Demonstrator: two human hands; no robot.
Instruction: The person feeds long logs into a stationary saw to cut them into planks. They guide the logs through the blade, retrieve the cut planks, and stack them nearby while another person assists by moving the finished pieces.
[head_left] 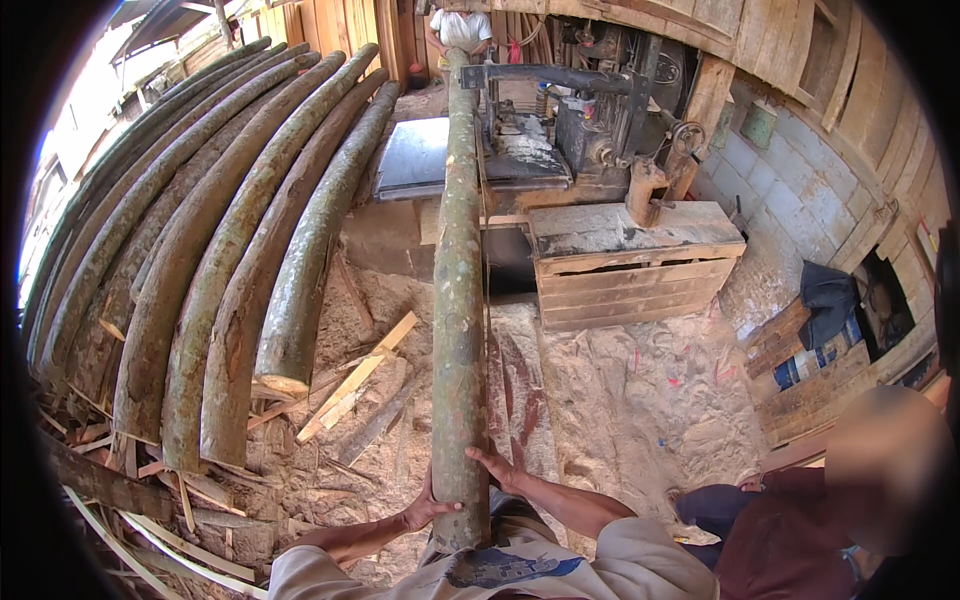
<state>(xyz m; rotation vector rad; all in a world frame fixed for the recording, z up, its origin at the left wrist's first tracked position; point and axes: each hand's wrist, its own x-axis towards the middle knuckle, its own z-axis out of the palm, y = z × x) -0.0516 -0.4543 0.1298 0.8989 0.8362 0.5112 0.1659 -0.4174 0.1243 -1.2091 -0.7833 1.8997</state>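
A long, mottled grey-green log (459, 300) runs straight away from my body, its near end close against my shirt. My left hand (429, 507) clasps it low on the left side, thumb over the bark. On the other side, my right hand (495, 468) grips it slightly farther up. The far part of the log lies across a sawing machine's metal table (415, 160), beside the machine's dark arm (560, 77). Behind that table another person (462, 28) stands at the log's far end; their hands are too small to make out clearly.
Several bark-covered logs (240, 270) lie side by side on the left. Wood scraps (358, 385) and sawdust (640, 400) cover the ground. A wooden box (635, 270) stands right of the table. Another person in dark red (800, 540) is close at my right.
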